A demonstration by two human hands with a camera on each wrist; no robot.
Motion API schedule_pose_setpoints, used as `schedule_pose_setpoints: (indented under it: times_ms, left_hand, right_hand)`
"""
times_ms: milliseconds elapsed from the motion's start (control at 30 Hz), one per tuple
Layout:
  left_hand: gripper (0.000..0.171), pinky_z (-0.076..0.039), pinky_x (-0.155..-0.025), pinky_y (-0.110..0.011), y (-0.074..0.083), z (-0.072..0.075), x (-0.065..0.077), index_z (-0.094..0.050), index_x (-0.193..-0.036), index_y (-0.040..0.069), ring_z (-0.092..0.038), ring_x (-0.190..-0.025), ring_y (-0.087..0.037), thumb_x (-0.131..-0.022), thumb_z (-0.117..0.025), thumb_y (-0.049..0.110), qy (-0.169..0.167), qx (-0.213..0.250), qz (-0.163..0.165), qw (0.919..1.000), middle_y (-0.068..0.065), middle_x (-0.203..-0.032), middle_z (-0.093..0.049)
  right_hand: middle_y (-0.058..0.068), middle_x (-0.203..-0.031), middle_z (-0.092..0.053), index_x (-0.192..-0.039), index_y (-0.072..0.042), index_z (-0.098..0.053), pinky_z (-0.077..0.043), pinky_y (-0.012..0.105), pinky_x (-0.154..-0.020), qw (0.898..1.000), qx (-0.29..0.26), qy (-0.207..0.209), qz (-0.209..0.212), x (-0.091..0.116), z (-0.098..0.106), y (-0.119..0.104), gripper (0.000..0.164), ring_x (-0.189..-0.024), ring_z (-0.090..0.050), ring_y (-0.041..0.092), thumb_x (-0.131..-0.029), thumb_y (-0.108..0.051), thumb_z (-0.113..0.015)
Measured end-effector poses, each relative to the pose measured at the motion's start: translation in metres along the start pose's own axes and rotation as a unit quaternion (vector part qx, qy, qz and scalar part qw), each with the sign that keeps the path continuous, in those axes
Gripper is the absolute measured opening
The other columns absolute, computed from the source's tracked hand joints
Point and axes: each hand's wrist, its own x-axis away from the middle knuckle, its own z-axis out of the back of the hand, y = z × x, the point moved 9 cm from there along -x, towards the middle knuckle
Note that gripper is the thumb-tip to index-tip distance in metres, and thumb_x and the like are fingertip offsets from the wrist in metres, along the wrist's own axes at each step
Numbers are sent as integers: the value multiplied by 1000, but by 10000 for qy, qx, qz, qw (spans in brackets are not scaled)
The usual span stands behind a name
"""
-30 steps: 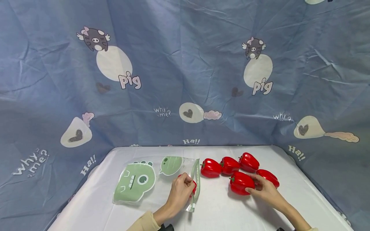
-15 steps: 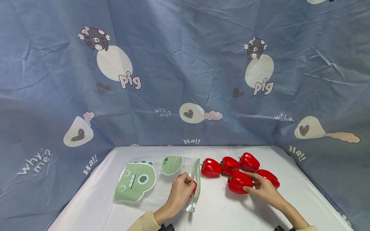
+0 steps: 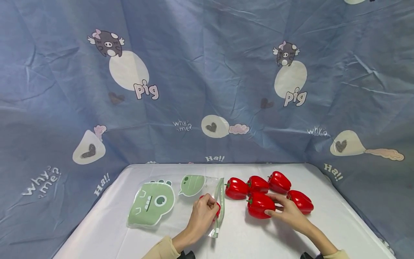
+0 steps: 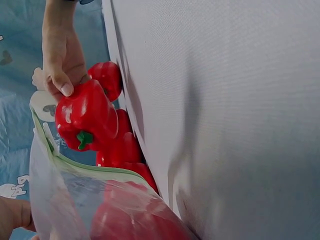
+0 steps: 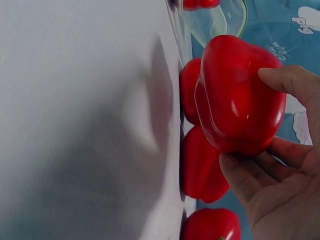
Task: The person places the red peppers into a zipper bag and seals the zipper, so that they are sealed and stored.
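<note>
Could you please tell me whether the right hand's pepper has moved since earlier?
Yes: in the head view, the held pepper has moved left, toward the stationary bag.

Head view forward-down over the table (image 3: 240, 232); close, sideways wrist views, the same pepper (image 5: 240, 95) in both

Creased blue pig-print cloth (image 3: 181, 54) hangs behind; a white table (image 3: 240, 239) stands before it.

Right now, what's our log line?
left hand: holds clear bag; right hand: holds red pepper, lifted; inside bag: another pepper; table: four peppers
</note>
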Motion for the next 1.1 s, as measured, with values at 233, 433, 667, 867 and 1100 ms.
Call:
schedule_pose_setpoints:
  times_ms: [233,433,667,867,1100]
  left_hand:
    - [7,-44,-38,-18,-2,-2,1,-60,-76,9,-51,-42,-2,-80,-60,4,-135,12,189,9997,3,-57,-59]
    - [6,-45,-39,-20,-2,-1,1,-60,-77,9,-52,-43,-3,-80,-60,4,-152,95,278,9995,4,-58,-59]
    - [6,-45,-38,-21,-1,0,1,-60,-77,10,-52,-42,-3,-80,-60,4,-137,122,238,9995,3,-59,-60]
    - [7,-46,-39,-21,-3,-1,1,-59,-76,10,-52,-42,-4,-81,-59,4,-161,191,320,9992,2,-57,-59]
    - [6,-46,-39,-21,-4,-3,1,-59,-77,9,-52,-42,-4,-81,-58,4,-205,213,315,9991,-9,-61,-64]
  right_hand:
    - [16,-128,-59,-129,-2,-55,-56,36,-89,9992,-94,-216,334,0,-16,-11,61,-111,-62,31,-79,-26,-78]
    - [13,-129,-60,-130,-6,-56,-56,34,-88,9983,88,-404,407,-3,-32,-17,60,-112,-62,30,-79,-30,-78]
    - [12,-129,-60,-129,-7,-56,-56,33,-87,9975,78,-514,487,-9,-48,-24,61,-112,-62,29,-79,-33,-78]
    - [14,-130,-59,-130,-4,-55,-56,33,-86,9971,102,-518,556,-13,-59,-31,63,-111,-62,30,-79,-33,-78]
    - [12,-127,-61,-128,-4,-56,-57,33,-85,9965,52,-495,665,-17,-69,-37,61,-109,-63,28,-79,-34,-77]
